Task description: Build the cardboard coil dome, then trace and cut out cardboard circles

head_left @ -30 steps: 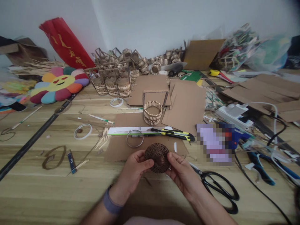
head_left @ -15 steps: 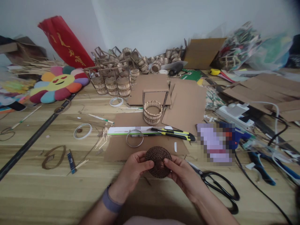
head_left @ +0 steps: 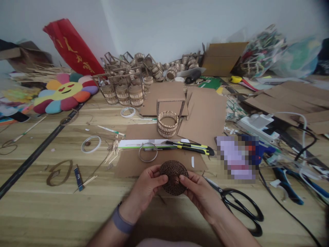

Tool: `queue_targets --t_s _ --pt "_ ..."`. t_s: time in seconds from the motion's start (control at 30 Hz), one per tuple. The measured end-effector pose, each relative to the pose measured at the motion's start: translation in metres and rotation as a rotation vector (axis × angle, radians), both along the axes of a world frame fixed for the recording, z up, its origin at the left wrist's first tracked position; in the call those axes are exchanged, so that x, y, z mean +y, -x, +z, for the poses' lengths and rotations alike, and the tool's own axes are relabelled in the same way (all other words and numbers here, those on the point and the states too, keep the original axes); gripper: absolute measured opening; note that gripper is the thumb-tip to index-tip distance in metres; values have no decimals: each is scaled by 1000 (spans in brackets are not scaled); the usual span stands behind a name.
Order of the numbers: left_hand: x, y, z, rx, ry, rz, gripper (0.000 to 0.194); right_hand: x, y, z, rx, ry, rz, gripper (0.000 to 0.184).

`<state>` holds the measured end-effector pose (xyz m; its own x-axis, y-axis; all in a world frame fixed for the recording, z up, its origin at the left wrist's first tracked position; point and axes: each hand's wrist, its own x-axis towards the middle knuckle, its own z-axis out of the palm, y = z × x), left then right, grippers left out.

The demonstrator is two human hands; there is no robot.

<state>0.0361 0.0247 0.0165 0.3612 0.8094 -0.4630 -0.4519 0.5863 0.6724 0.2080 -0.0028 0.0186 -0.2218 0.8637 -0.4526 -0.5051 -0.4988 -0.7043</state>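
Toward the near edge of the tabletop (head_left: 64,212), the disc (head_left: 169,168) is pinched by nearly closed fingers of left hand (head_left: 146,185) and right hand (head_left: 202,192); its coil looks finished, the basket (head_left: 167,130) uncovered.

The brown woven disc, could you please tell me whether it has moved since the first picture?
Yes, slightly: the brown woven disc has shifted toward the person's body, away from the metal ring, which lies in the same place.
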Motion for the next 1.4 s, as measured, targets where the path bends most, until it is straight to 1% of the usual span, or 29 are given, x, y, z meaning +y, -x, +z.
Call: queue_targets --t_s 0.1,0.27,0.43,0.67,0.9,1.03,1.13,1.23,1.4 --pt "-1 -2 0 -18 -3 31 48 1 -1 1 -25 -21 -15 38" --pt "-2 -1 -2 28 -46 -6 47 2 -5 1 -58 -36 -25 37" --pt "-1 0 -2 49 -53 -26 48 1 -5 0 13 -13 -7 37" --pt "-4 -5 -3 26 -50 45 49 0 -1 -4 23 -29 -100 35" --pt "-5 -2 -6 41 -98 -71 46 2 -2 -1 -23 -35 -53 39" --pt "-2 1 -7 58 -113 -100 47 0 -3 -1 -12 -52 -32 38" --pt "0 2 -8 83 -118 -88 51 0 -3 -1 -44 -79 -20 40" --pt "-1 2 -11 123 -135 -45 53 0 -3 1 -86 -97 -3 41" --pt "-3 1 -10 166 -153 3 48 0 -3 1 -100 -57 -27 41"
